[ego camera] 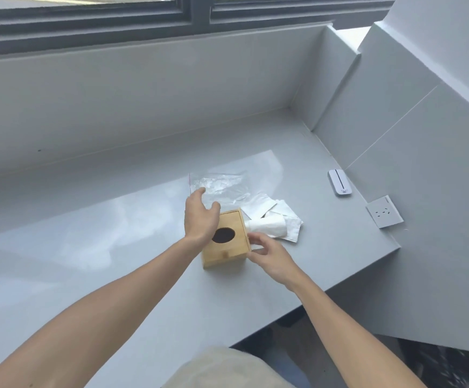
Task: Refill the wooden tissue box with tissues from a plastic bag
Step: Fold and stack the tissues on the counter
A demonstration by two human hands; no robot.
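A wooden tissue box [229, 247] with a dark oval hole in its top stands on the grey counter [88, 233]. My left hand [199, 219] rests on the box's left top edge, fingers spread and reaching toward the clear plastic bag [222, 186] lying flat just behind. My right hand [269, 256] touches the box's right side with curled fingers. White tissues [275, 224], some folded and one rolled, lie loose to the right of the box.
A white remote-like device [339, 182] lies at the counter's right edge near the wall. A wall socket [384, 215] sits on the right wall. The counter ends at the lower right; a window runs along the back.
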